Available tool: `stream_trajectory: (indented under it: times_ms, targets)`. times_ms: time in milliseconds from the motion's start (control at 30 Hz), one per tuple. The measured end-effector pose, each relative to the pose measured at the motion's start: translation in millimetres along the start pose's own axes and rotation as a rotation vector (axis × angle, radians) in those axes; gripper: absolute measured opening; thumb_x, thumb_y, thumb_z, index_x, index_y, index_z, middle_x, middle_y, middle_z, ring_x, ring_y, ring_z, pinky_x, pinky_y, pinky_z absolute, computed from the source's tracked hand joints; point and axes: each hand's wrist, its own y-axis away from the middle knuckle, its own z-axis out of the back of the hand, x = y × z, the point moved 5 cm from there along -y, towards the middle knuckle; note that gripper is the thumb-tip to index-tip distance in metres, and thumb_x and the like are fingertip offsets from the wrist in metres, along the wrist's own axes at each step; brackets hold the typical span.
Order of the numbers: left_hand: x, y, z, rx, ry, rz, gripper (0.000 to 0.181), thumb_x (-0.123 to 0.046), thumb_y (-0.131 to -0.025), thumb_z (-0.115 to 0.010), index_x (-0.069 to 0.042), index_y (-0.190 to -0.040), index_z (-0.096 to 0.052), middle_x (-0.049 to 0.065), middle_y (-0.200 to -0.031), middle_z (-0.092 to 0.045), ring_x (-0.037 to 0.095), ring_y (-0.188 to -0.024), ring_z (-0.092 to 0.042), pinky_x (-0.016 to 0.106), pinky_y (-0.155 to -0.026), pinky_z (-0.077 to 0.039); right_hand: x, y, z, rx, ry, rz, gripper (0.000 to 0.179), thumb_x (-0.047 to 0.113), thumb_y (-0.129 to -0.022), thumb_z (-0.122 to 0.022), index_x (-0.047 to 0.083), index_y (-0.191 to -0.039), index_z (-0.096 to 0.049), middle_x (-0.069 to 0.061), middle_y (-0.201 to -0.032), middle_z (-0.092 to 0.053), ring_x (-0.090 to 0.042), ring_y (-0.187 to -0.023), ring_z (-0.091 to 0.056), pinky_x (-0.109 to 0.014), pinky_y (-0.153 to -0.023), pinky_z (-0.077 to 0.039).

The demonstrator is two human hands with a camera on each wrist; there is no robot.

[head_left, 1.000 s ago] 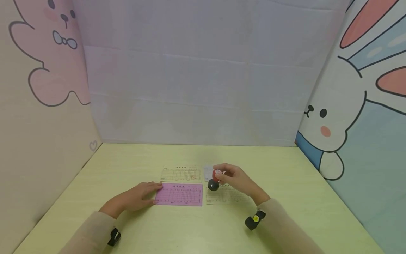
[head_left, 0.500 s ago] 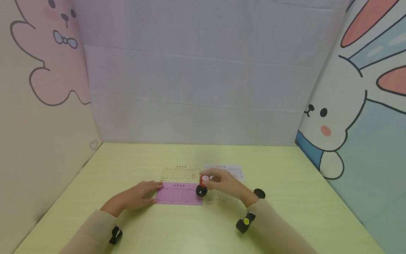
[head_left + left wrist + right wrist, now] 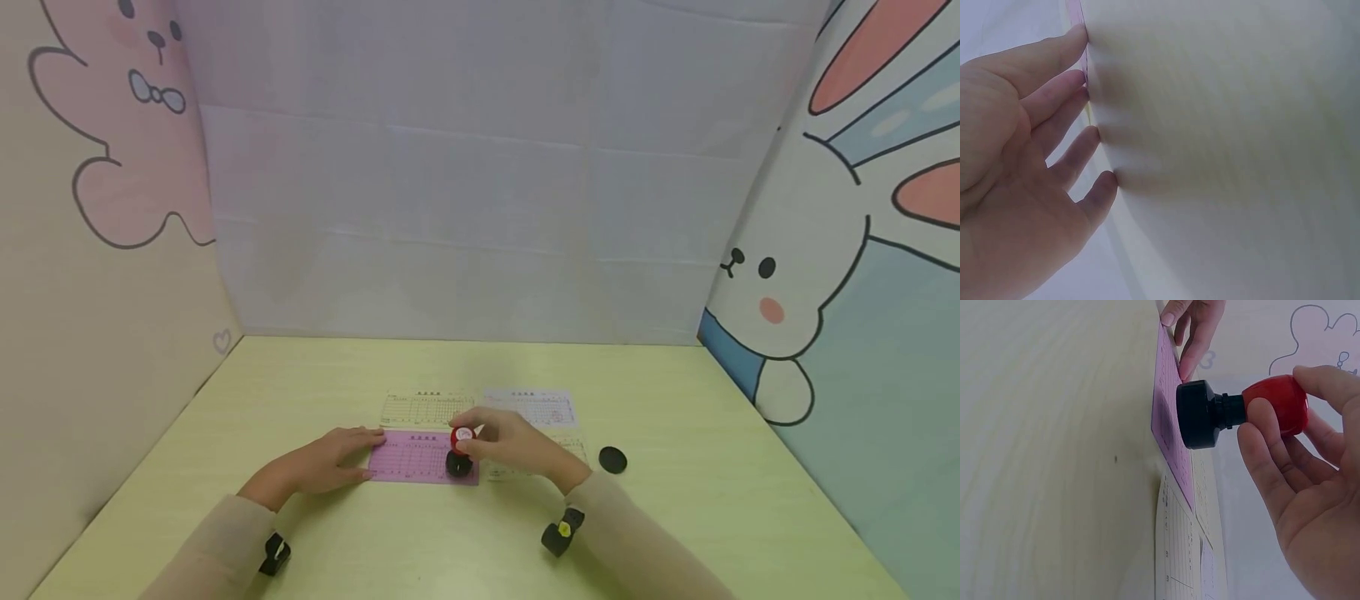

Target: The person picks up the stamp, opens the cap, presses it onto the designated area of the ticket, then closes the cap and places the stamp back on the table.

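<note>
A: Going wide first! Spotting a pale yellow, wood-grained surface (image 3: 330, 375), running back to a straight far edge under a creased white cloth backdrop (image 3: 480, 183).

B: And sideways?

A: Stretching left to a cream panel with a pink cartoon bear (image 3: 142, 192), right to a panel with a white cartoon rabbit (image 3: 795, 292). Getting room on both flanks, plus a flat, round black disc (image 3: 612, 460) lying on the right.

B: Any paper edges in there?

A: Four, lying two by two, nearly edge to edge: a printed cream slip (image 3: 420, 408) and a printed white slip (image 3: 536, 407) behind, a bright pink-purple slip (image 3: 408, 458) front left, a second cream slip (image 3: 576, 446) front right, partly covered.

B: Over to the left grip (image 3: 326, 461)!

A: Spread, fairly straight, with fingertips at the pink-purple slip's left edge.

B: And the right grip (image 3: 517, 442)?

A: Pinching a red-and-black hand stamp (image 3: 1232, 409) by the handle!

B: Looking like what?

A: Glossy, rounded and red on top, with a white round label; narrow black neck; wide, round black base. Held base down, over the pink-purple slip's right part. Touching paper? Can't tell.
</note>
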Motion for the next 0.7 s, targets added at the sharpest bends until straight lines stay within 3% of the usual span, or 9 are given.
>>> stream_trajectory:
  times_ms: [267, 500, 700]
  targets:
    - [0.8, 0.8, -0.6, 0.001, 0.007, 0.015, 0.055, -0.019, -0.097, -0.067, 0.010, -0.141, -0.050, 0.028, -0.146, -0.046, 0.052, -0.135, -0.038, 0.065, -0.108, -0.031, 0.5, 0.0, -2.5, -0.005, 0.000, 0.000, 0.042, 0.028, -0.100, -0.064, 0.007, -0.137, -0.059, 0.004, -0.109, -0.067, -0.023, -0.089, -0.071, -0.028, -0.077, -0.055]
    - [-0.3, 1.5, 0.2, 0.003, 0.016, 0.024, 0.055, -0.019, -0.097, -0.066, 0.009, -0.141, -0.049, 0.027, -0.147, -0.045, 0.051, -0.135, -0.038, 0.065, -0.108, -0.031, -0.1, -2.8, -6.7, -0.001, 0.004, 0.005, 0.041, 0.026, -0.100, -0.065, 0.006, -0.135, -0.060, -0.002, -0.117, -0.066, -0.015, -0.089, -0.069, -0.028, -0.080, -0.055]
    - [-1.0, 1.5, 0.7, 0.011, 0.030, 0.046, 0.055, -0.019, -0.097, -0.066, 0.009, -0.142, -0.049, 0.027, -0.148, -0.044, 0.052, -0.136, -0.036, 0.066, -0.109, -0.030, -1.6, -4.3, -8.7, -0.021, 0.040, -0.028, 0.042, 0.033, -0.099, -0.065, 0.010, -0.135, -0.062, 0.002, -0.120, -0.064, -0.011, -0.088, -0.068, -0.028, -0.078, -0.055]
